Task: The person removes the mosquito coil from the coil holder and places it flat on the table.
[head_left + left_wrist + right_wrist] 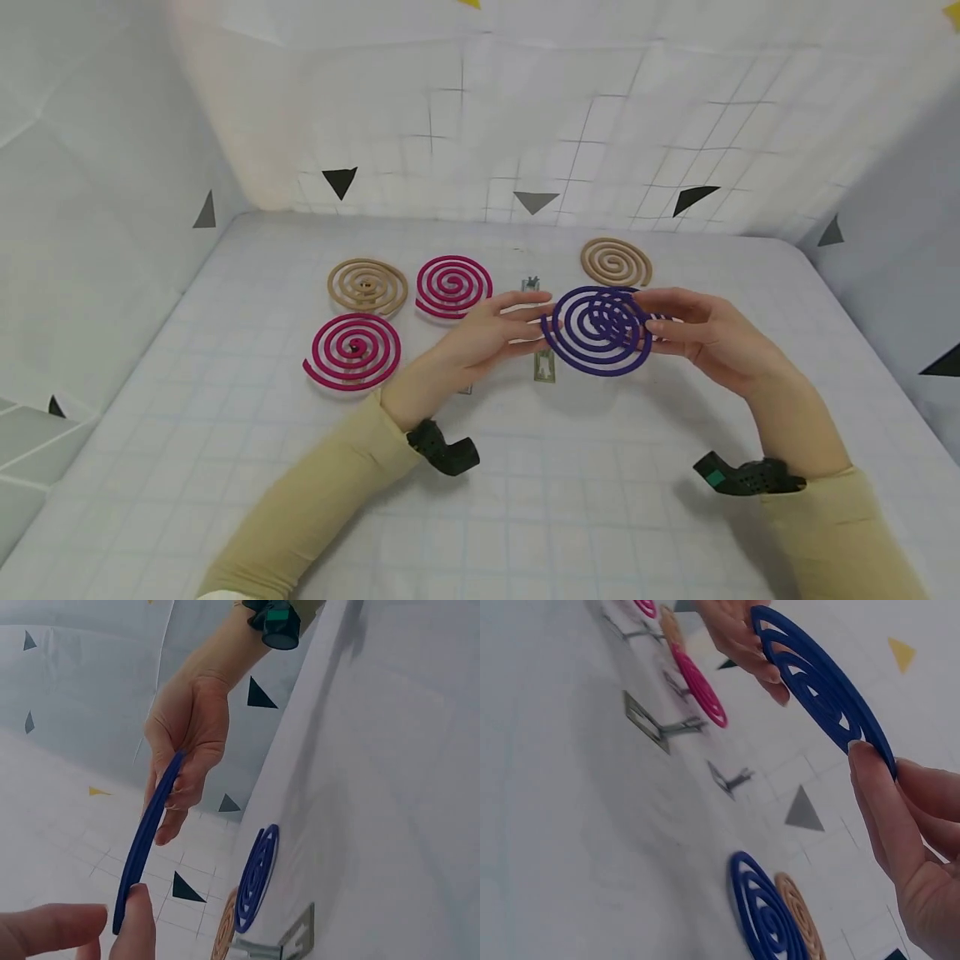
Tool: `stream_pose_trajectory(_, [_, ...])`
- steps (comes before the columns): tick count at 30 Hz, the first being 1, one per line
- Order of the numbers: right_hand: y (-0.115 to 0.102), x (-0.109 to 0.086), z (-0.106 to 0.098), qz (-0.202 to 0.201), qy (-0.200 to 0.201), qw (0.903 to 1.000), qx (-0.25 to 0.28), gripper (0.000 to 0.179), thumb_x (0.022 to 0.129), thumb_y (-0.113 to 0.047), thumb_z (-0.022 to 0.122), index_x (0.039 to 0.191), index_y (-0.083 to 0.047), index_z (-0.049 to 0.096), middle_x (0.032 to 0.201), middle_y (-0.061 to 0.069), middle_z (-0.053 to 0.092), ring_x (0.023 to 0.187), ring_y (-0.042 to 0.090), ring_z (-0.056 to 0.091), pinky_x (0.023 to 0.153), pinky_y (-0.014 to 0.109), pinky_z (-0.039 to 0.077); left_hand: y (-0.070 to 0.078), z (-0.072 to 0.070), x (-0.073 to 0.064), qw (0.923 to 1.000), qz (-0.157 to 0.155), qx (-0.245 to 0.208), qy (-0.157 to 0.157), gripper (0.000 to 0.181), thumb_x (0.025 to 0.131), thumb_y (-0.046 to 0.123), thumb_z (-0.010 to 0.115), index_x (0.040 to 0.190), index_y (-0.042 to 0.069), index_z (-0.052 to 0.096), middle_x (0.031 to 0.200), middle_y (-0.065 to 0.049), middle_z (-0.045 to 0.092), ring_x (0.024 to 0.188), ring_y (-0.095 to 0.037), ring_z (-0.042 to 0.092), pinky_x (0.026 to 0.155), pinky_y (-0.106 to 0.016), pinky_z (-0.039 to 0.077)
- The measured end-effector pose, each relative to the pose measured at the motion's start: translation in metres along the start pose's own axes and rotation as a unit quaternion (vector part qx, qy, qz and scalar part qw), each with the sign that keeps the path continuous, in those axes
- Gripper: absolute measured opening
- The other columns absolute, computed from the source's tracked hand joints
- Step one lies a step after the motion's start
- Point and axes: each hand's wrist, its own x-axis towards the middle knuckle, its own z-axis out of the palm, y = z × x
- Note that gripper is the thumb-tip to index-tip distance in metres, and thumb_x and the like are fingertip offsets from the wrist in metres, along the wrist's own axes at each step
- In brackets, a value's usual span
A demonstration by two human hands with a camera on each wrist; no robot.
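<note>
A dark blue-purple mosquito coil (597, 329) is held up above the table between the two hands. My right hand (708, 333) pinches its right edge between thumb and fingers. The left hand (495, 329) has the opposite edge between thumb and finger, as the left wrist view shows. A second blue coil (739, 874) lies on the table beyond, mostly overlapped by the held one in the head view. Below the hands stands a small metal coil stand (545, 377), with another stand (531, 285) farther back. A third stand (465, 389) is partly hidden by the left arm.
On the left are a tan coil (367, 285) and a magenta coil (356, 346), each with a dark stand tip at its centre. Another magenta coil (453, 283) sits beside them. A second tan coil (615, 261) lies at the back right. White walls (525, 108) enclose the table.
</note>
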Motion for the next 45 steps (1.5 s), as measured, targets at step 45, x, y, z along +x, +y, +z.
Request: stream_pose_trajectory(45, [0.013,-0.010,-0.065,0.001,0.052,0.9986,-0.006,0.034,0.099,0.005,0.053,0.126,-0.009,0.069,0.116,-0.002,0.072,0.100,0.012,0.070,0.079,0.030,0.062,-0.028,0.056,0.038,0.9957,0.046,-0.056,0.058,0.037,0.092,-0.017,0.054,0.126,-0.005,0.060,0.127,-0.020,0.065,0.099,-0.019,0.064,0.095,-0.043,0.056])
